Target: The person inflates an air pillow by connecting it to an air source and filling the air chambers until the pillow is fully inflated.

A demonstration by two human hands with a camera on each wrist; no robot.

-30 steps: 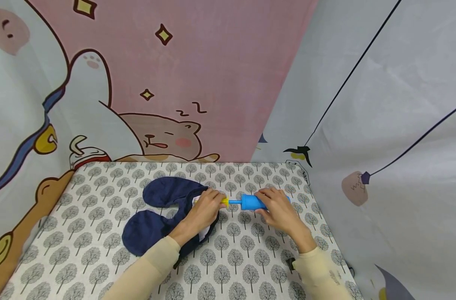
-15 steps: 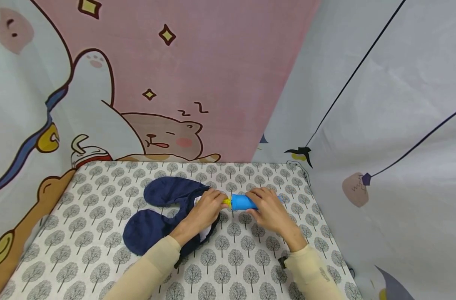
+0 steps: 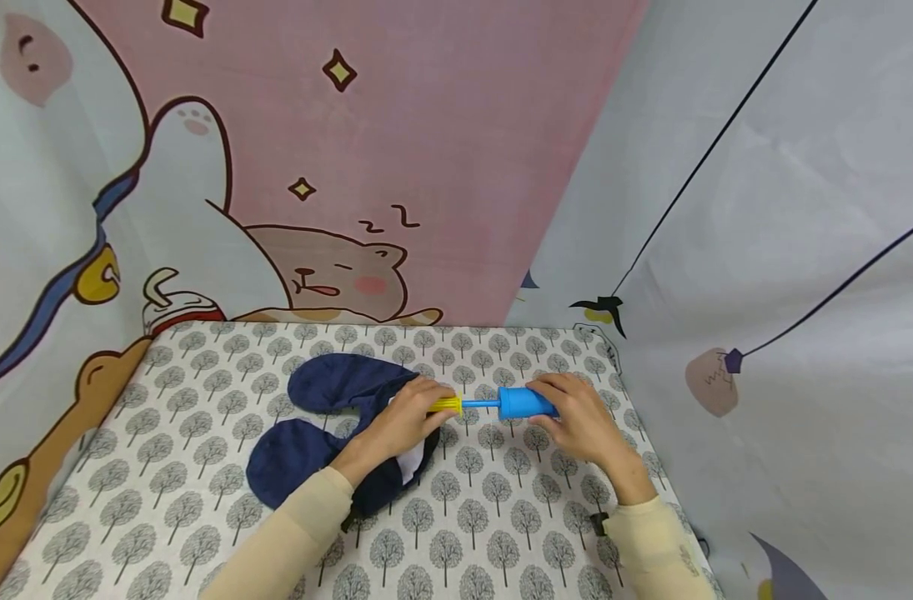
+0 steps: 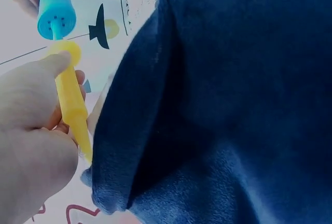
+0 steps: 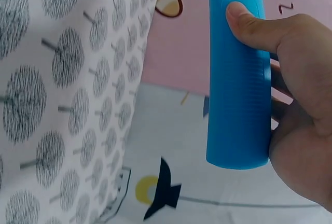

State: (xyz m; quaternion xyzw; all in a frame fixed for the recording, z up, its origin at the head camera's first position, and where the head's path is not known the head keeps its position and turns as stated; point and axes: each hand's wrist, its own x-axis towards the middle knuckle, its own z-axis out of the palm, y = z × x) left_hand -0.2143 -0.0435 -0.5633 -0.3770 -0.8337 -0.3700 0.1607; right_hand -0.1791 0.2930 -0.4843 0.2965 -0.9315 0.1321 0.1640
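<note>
A small hand pump lies level between both hands, its blue barrel [image 3: 522, 402] joined by a thin blue rod [image 3: 481, 403] to a yellow nozzle end [image 3: 447, 405]. My left hand [image 3: 407, 417] grips the yellow part, thumb along it, as the left wrist view shows; the nozzle's tip [image 4: 87, 154] reaches the edge of the navy fabric. My right hand [image 3: 582, 417] is wrapped round the barrel. Beneath the left hand lies a navy U-shaped neck pillow [image 3: 298, 462], with a white patch [image 3: 411, 462] showing at its curved part. The hand hides where nozzle and pillow meet.
The table [image 3: 471, 533] wears a white cloth printed with grey trees. A pink cartoon curtain [image 3: 456, 167] stands behind it, and a pale curtain [image 3: 801, 292] runs along the right side. A small black object [image 3: 599, 523] shows beside the right wrist.
My right hand first slid the blue barrel left against the yellow end, hiding the rod, then drew it back right so the rod shows again. The left hand stayed nearly still.
</note>
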